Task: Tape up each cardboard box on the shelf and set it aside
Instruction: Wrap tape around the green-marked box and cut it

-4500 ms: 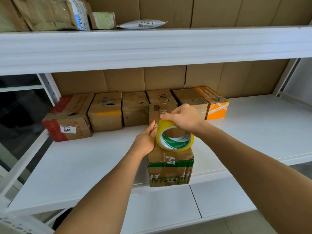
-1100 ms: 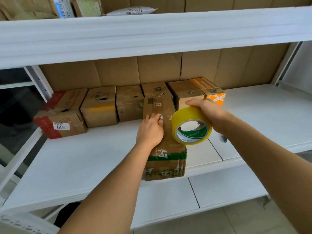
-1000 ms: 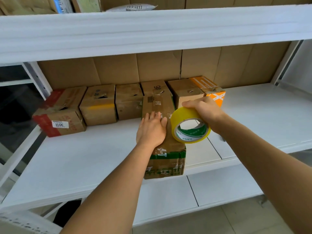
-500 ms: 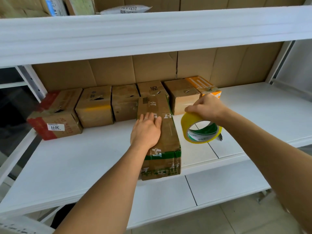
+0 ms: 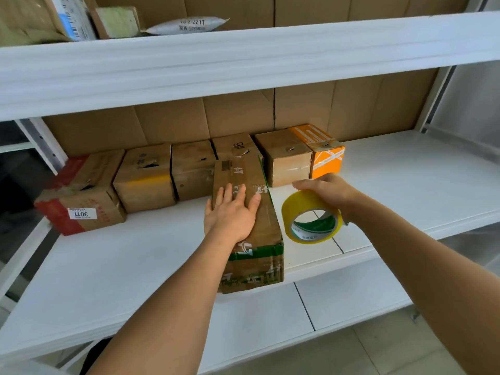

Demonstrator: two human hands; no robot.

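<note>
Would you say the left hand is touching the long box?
Touching: the head view shows the left hand lying flat, fingers straight, on the long box.

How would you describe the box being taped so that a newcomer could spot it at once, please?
On the white middle shelf, a row of boxes lines the back. The long box juts forward from that row under the left hand; only it carries a green band.
</note>
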